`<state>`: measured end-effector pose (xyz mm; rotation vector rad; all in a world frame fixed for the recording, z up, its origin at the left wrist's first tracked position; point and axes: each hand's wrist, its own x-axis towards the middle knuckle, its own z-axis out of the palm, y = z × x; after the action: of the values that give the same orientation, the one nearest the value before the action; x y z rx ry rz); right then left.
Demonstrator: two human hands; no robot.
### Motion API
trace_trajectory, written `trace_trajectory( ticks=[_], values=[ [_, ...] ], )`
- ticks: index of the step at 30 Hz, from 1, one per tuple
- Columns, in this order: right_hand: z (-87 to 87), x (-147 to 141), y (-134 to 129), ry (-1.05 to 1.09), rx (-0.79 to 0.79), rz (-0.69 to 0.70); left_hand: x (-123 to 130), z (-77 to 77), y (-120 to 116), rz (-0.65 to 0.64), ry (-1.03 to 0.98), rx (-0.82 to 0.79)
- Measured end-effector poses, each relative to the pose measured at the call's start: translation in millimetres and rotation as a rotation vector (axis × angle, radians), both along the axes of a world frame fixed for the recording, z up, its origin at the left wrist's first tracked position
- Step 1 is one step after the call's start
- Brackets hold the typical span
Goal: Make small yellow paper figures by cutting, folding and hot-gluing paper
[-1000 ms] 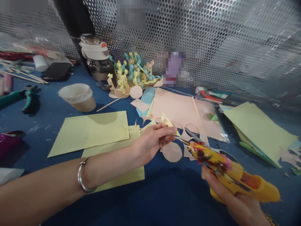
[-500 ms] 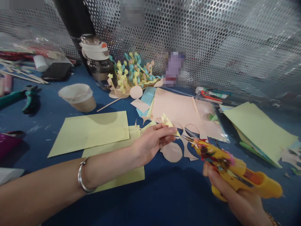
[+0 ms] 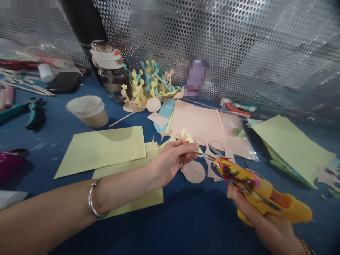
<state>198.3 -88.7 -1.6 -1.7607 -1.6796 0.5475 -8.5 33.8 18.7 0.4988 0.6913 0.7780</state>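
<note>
Pinched between the fingers of my left hand is a small folded piece of yellow paper. My right hand grips a yellow glue gun, its front smeared with dark and red residue. The metal nozzle points left and is at the lower end of the paper piece; whether they touch I cannot tell. Below my left fingers lies a pale pink paper circle. Yellow paper sheets lie under and beyond my left forearm.
A paper cup, a dark bottle and a cluster of curled paper stars stand at the back. Pink sheets lie mid-table, green sheets right. Green-handled pliers lie left. A perforated metal panel rises behind.
The glue gun in my right hand has shifted slightly left, bringing its nozzle to the yellow paper piece. My left hand stays nearly still.
</note>
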Motion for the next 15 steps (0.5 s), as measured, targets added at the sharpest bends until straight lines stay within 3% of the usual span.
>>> trace_trajectory(
  ticks=[9,15],
  values=[
    [3.6,-3,0,-0.045,0.006,-0.077,0,-1.9,0,0.002,0.002,0.013],
    [2.8,10,3,0.047,-0.055,0.054,0,-2.0,0,0.008,-0.01,0.013]
  ],
)
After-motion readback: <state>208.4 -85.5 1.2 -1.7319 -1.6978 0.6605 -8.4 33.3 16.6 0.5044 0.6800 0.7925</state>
